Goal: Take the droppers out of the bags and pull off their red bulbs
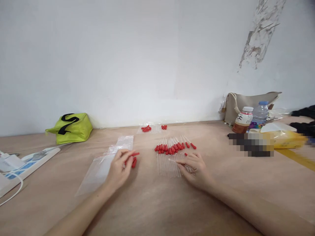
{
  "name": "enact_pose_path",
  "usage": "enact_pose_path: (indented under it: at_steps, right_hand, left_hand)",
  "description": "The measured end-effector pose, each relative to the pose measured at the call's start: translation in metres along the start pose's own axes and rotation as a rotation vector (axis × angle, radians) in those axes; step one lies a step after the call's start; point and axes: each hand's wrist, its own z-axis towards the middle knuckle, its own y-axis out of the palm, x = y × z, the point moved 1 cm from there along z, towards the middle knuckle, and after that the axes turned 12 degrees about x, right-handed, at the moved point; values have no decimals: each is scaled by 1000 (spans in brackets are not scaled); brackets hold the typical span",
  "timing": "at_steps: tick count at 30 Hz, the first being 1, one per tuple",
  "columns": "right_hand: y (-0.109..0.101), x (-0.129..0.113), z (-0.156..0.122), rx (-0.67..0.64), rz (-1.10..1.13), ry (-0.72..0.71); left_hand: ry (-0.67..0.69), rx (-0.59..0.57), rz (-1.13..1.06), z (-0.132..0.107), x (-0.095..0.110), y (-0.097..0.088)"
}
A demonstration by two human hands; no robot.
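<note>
My left hand (120,168) pinches a red rubber bulb (135,153) between thumb and fingers, closed on it. Beneath and beside those fingers lie a few more loose red bulbs (134,162). A thin clear glass dropper tube (172,160) is held in the closed fingers of my right hand (194,167), its end pointing left. Below that tube is a row of bare glass tubes (167,167), partly covered by my right hand. Just behind them, finished-looking droppers with red bulbs (172,149) lie fanned out, bulbs toward me.
Clear zip bags (98,168) lie left of my left hand. By the wall sits a clear bag with red bulbs (147,128). A green bag (73,127) and a power strip (27,167) are left; bottles (242,119), a beige bag (251,98) and a yellow packet (283,139) are right.
</note>
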Motion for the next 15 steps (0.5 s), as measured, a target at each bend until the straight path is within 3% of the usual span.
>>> enact_pose_path:
  at_steps: [5,8,11,15]
  right_hand:
    - [28,-10,30,-66,-77,-81]
    - [55,-22,42,-154,-214,-146]
    - [74,-33,42,-280,-334,-214]
    - [81,-39,34,-411,-376,-254]
  left_hand:
    - [-401,-12,36,49,-61,-24]
    - [-555,-54,4,66,-84,-24]
    - [-612,-67,-21,68,-99,-13]
    - [-591,-120,-29,58,-111,4]
